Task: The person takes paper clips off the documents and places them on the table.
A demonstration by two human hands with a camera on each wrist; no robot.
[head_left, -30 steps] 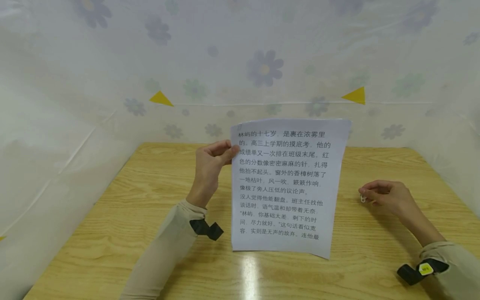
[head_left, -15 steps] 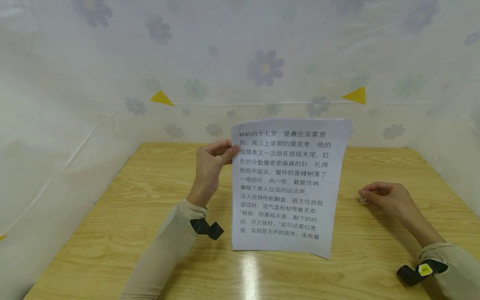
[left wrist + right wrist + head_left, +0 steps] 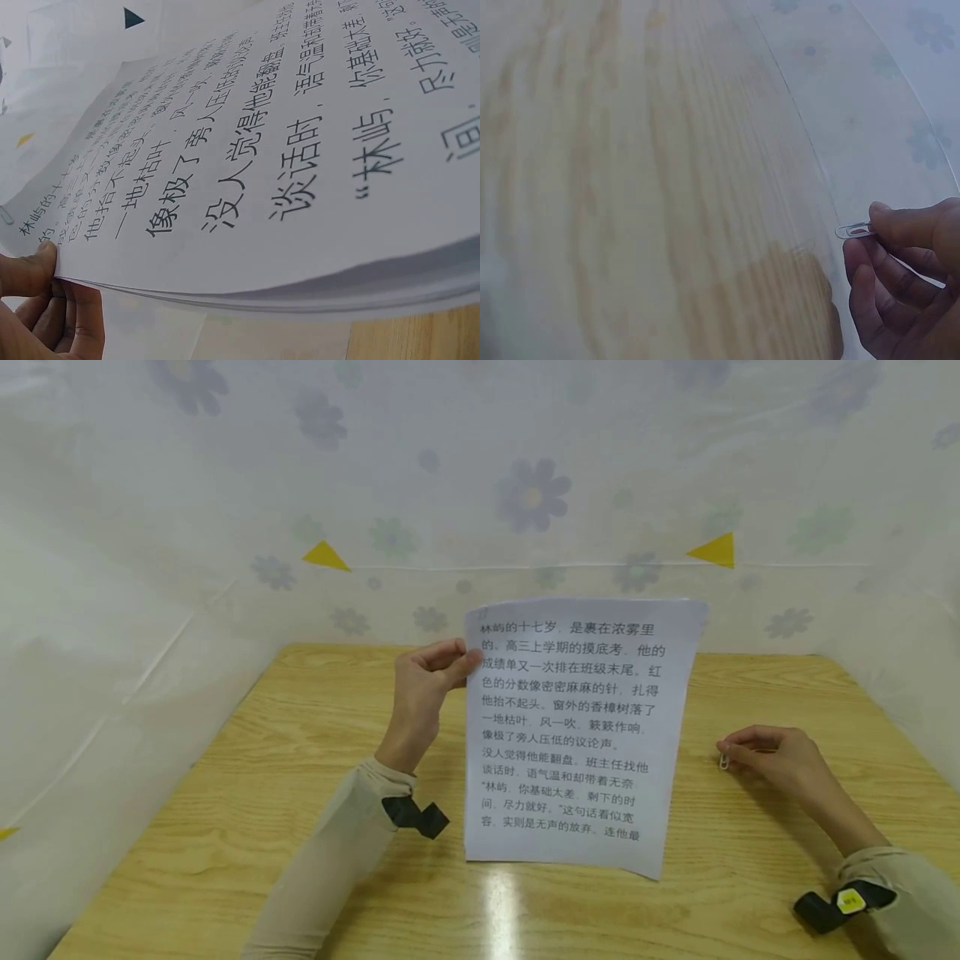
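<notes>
A stack of white sheets [image 3: 573, 735] printed with black Chinese text stands upright on the wooden table [image 3: 247, 793], its lower edge on the tabletop. My left hand [image 3: 427, 681] pinches the stack's upper left edge between thumb and fingers; the left wrist view shows the thumb [image 3: 30, 270] on the paper [image 3: 285, 172]. My right hand [image 3: 772, 756] hovers low over the table to the right of the sheets and pinches a small white paper clip [image 3: 724, 761] at its fingertips. The right wrist view shows the paper clip [image 3: 853, 230] sticking out from the pinch.
A floral plastic sheet [image 3: 525, 493] hangs as a wall behind and along both sides of the table, with two yellow triangles [image 3: 324, 557] on it. Both forearms wear beige sleeves with black wrist straps [image 3: 414, 817].
</notes>
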